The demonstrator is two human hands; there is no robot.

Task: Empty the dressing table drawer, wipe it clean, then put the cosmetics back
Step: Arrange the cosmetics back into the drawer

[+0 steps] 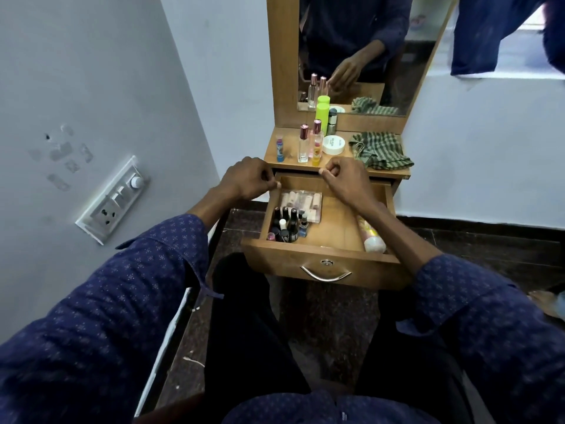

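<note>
Drawer: wooden, pulled fully out of the bench, curved metal handle and a small lock on its front.

Contents, left side: a cluster of small nail-polish bottles, upright, packed against the left wall near the front. Behind them a clear case of pale tubes, lying flat. Right side: a tube with a pale cap, lying along the right wall, partly under the right forearm. The middle of the drawer floor is bare wood.

Bench top, left to right: a small blue stick, upright; two clear perfume bottles with pink caps, side by side; a small yellow bottle just in front of them; a lime-green bottle behind, by the mirror; a dark small bottle beside it; a white round jar; a green striped cloth, crumpled, at the right end.

Left hand: at the drawer's back left corner, fingers curled, fingertips at the wall's top edge. Whether its grip closes on the wood or on something small cannot be told.

Right hand: above the drawer's back edge, just under the bench top, fingers curled inward. Nothing seen in its grip; whether it grasps anything cannot be told.

Surroundings: a switch panel on the left wall; the person seated, dark trousers, patterned blue sleeves.
</note>
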